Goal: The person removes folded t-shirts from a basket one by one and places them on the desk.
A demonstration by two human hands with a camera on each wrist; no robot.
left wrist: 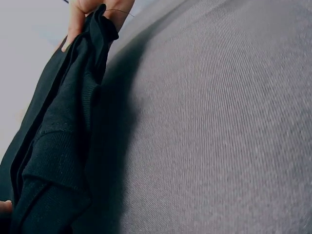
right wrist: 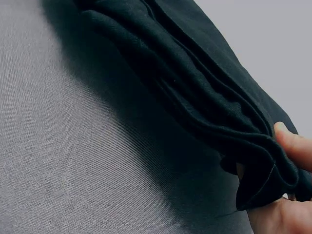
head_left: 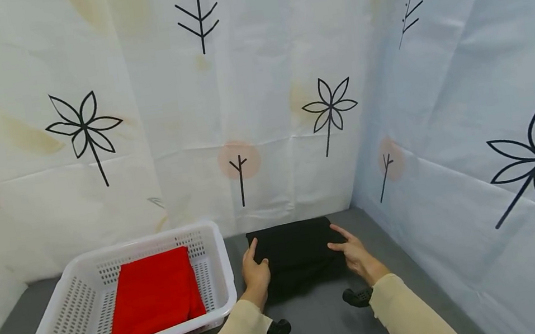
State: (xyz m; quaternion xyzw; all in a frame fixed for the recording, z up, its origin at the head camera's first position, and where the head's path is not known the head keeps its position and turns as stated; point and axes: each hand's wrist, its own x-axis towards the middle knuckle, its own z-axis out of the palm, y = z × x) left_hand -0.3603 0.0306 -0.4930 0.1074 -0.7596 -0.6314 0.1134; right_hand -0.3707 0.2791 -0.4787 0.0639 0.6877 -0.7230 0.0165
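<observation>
A folded black cloth (head_left: 298,247) is held up between my two hands, above the grey surface. My left hand (head_left: 256,274) grips its left edge, while my right hand (head_left: 358,255) grips the right edge. The right wrist view shows the layered black folds (right wrist: 209,92) pinched at one end, thumb (right wrist: 295,146) on one side and fingers beneath. Loose folds (left wrist: 58,141) hang along the cloth's near side in the left wrist view, casting a shadow on the surface.
On the left stands a white perforated plastic basket (head_left: 74,260) with a folded red cloth (head_left: 154,294) inside. Pale curtains (head_left: 266,77) printed with plants rise behind and on the right (head_left: 466,95). Grey fabric (left wrist: 219,122) covers the tabletop.
</observation>
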